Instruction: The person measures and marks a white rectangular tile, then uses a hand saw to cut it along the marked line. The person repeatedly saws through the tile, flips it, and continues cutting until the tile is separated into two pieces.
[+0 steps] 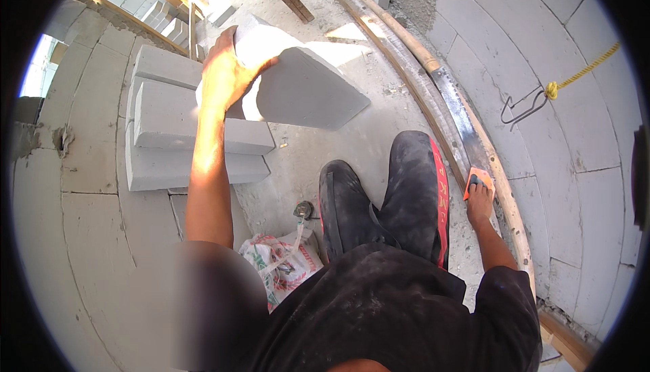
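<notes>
Head view: the left hand (230, 77), thumb and fingers spread wide, holds the left end of a grey aerated-concrete block (308, 91) on the floor, just beside stacked blocks (176, 115). The right hand (480, 206) holds the orange handle (483, 171) of a handsaw (460, 111), its blade lying along a wooden pole (511, 216) near the block wall (535, 81).

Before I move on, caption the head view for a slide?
Left hand clasping a grey block; right hand gripping an orange-handled handsaw.
</notes>
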A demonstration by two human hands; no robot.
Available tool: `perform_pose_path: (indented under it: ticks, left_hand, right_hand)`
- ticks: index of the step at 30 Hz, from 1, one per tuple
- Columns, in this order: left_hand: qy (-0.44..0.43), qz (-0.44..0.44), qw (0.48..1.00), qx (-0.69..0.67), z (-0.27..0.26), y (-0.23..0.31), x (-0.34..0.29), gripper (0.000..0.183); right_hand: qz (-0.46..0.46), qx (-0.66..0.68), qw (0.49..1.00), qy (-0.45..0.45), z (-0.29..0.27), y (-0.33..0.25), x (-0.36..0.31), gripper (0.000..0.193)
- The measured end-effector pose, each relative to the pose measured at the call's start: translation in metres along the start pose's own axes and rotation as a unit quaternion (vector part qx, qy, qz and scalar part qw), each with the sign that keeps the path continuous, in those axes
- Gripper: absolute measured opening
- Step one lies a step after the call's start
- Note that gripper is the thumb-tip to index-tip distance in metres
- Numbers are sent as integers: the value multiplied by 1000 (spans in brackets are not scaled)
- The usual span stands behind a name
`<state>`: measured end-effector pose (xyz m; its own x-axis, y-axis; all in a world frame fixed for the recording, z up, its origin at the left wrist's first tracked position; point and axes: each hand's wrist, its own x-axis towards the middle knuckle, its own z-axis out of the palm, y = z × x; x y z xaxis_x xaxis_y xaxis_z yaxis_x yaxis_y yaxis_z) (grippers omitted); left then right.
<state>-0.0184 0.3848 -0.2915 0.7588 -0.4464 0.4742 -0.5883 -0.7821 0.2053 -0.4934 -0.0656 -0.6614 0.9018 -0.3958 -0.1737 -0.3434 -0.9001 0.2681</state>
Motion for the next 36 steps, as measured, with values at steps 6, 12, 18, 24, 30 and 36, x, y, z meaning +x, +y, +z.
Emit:
perform_pose_path:
  ticks: [6, 12, 18, 24, 30, 36]
  left_hand:
    - [-29, -45, 999, 4, -12, 4, -12, 102]
    - [8, -42, 999, -18, -8, 0, -10, 91]
    - [-23, -11, 999, 20, -2, 13, 3, 102]
    - [-23, 18, 998, 48, 11, 41, 29, 108]
    - [-57, 17, 994, 87, 21, 74, 45, 107]
    - [-66, 54, 992, 98, 40, 102, 68, 105]
  right_hand:
    - [33, 262, 952, 154, -50, -7, -16, 22]
    - [93, 552, 815, 152, -170, -26, -2, 38]
    - [-63, 853, 501, 130, -318, -110, 18, 42]
    - [-143, 874, 447, 128, -398, -135, 30, 46]
    - [-117, 833, 514, 170, -396, -126, 20, 42]
    - [-100, 835, 515, 166, -382, -107, 18, 36]
